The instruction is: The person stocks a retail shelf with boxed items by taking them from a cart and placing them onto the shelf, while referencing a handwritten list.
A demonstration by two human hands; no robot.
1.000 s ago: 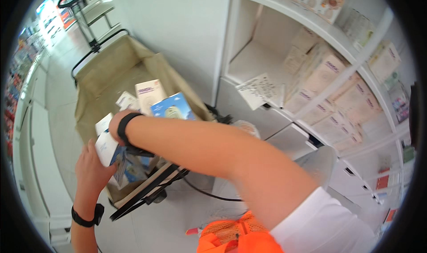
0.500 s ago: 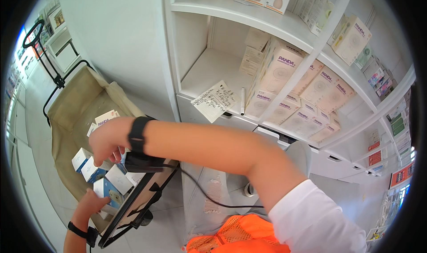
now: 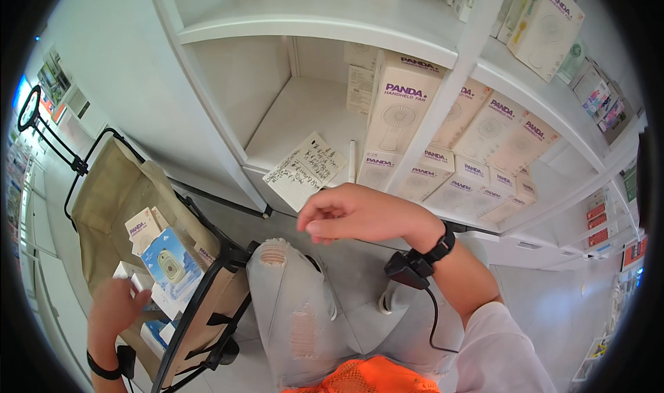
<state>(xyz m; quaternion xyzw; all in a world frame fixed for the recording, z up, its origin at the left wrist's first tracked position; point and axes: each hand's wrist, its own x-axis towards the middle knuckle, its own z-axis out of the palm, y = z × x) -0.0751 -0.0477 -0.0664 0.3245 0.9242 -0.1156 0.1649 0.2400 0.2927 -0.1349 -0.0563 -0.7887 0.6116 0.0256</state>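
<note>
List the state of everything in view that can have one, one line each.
Right hand, empty, fingers loosely curled
Wagon, unfolded, partly filled
Wagon handle, raised
Left hand, over the wagon, grip unclear
Blue box, tilted in the wagon, apparently closed
Shelf, partly stocked
Cream boxes, stacked on the shelf, apparently closed
Note, written on, at the shelf's front edge
White pen, lying beside the note
Jeans, ripped

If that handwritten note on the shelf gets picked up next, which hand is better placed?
Probably the right hand: it looks empty and is near the note, while the left hand is down by the boxes in the wagon.
</note>
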